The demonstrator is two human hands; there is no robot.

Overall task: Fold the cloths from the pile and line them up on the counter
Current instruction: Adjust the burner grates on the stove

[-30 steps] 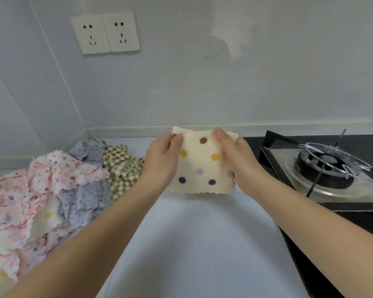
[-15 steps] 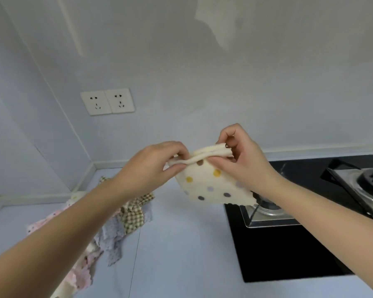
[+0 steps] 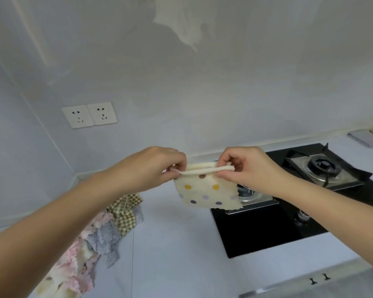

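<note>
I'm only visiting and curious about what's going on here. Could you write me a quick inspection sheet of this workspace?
Surface: pale counter, with a black gas hob set into its right part.
Job's things: cream polka-dot cloth, folded, held in the air; pile of unfolded cloths at left.
Clutter: flat items at far right, too small to identify.
Hands: left hand and right hand each pinch the cloth's top fold.
Cables: nothing seen.
Surroundings: grey wall with a double socket.
</note>
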